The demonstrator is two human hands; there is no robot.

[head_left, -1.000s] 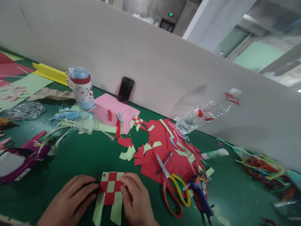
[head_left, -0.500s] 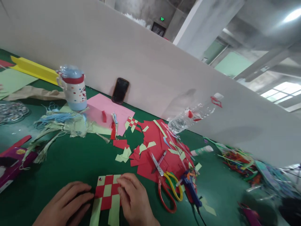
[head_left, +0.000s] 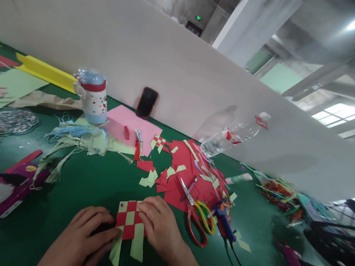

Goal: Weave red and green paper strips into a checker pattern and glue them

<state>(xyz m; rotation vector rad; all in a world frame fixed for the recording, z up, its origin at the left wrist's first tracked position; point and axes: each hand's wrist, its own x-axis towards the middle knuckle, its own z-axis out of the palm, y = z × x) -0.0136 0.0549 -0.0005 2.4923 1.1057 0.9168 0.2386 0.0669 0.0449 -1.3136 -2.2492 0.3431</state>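
Observation:
A red and pale green checkered paper weave (head_left: 129, 218) lies on the green table, with loose green strips hanging from its near edge. A small round googly eye (head_left: 122, 204) sits on its top left square. My left hand (head_left: 85, 234) rests at the left side, fingers bent and slightly apart, fingertips touching the left green strip. Over the top right corner, my right hand (head_left: 161, 225) has thumb and forefinger closed together; whatever is between them is hidden. Scissors (head_left: 196, 218) with red and yellow handles lie to the right, beside a blue glue gun (head_left: 226, 221).
Red paper sheets and scraps (head_left: 180, 162) spread beyond the hands. A bottle (head_left: 95, 99), a phone (head_left: 146, 102) and a clear plastic bottle (head_left: 233, 138) stand along the partition (head_left: 172, 74). Tassels (head_left: 77, 136) and a purple tool (head_left: 19, 186) lie left; pipe cleaners (head_left: 283, 194) lie right.
The view has shifted slightly, so objects on the table's left appear further right. My left fingertips have moved onto the left green strip. My right hand stays at the weave's corner.

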